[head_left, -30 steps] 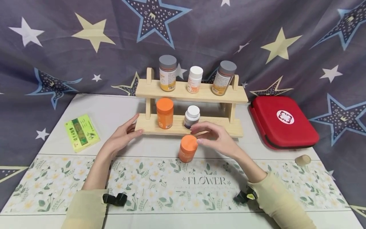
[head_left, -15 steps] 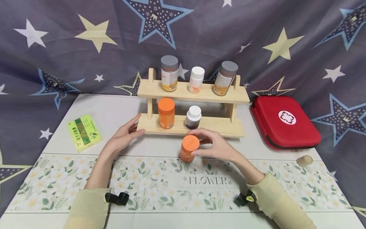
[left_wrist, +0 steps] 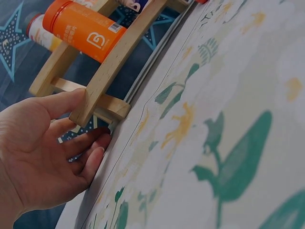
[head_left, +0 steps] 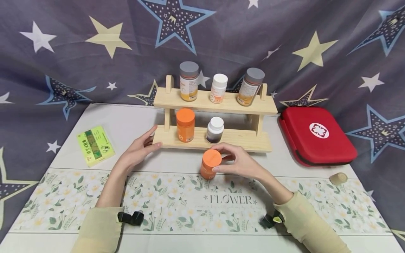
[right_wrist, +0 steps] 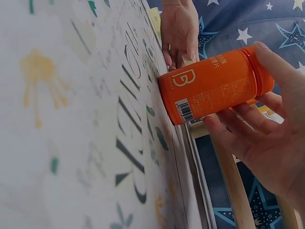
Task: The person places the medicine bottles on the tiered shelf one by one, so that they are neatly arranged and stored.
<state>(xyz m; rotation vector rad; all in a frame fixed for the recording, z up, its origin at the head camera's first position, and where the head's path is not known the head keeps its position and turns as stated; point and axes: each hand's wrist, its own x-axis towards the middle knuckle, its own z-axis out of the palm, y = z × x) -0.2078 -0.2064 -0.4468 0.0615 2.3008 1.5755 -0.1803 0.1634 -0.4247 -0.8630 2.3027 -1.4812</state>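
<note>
An orange bottle (head_left: 209, 166) (right_wrist: 214, 90) stands on the mat just in front of a two-tier wooden rack (head_left: 243, 141) (left_wrist: 109, 71). My right hand (head_left: 221, 159) (right_wrist: 257, 124) grips this bottle near its cap, thumb on the near side and fingers curled round the far side. My left hand (head_left: 140, 151) (left_wrist: 52, 143) lies with straight fingers against the left end of the rack's lower shelf, thumb on top of the board. A second orange bottle (head_left: 185, 124) (left_wrist: 83, 31) and a white-capped dark bottle (head_left: 215, 129) stand on that lower shelf.
On the top shelf are a grey-capped bottle (head_left: 188, 80), a white bottle (head_left: 218, 88) and a tilted grey-capped bottle (head_left: 250, 86). A red first-aid case (head_left: 316, 135) lies right of the rack. A green box (head_left: 96, 146) lies far left and a small beige cylinder (head_left: 338, 178) far right.
My right hand came down from hovering over the orange bottle and closed its fingers round the cap. The left hand stayed at the rack's end.
</note>
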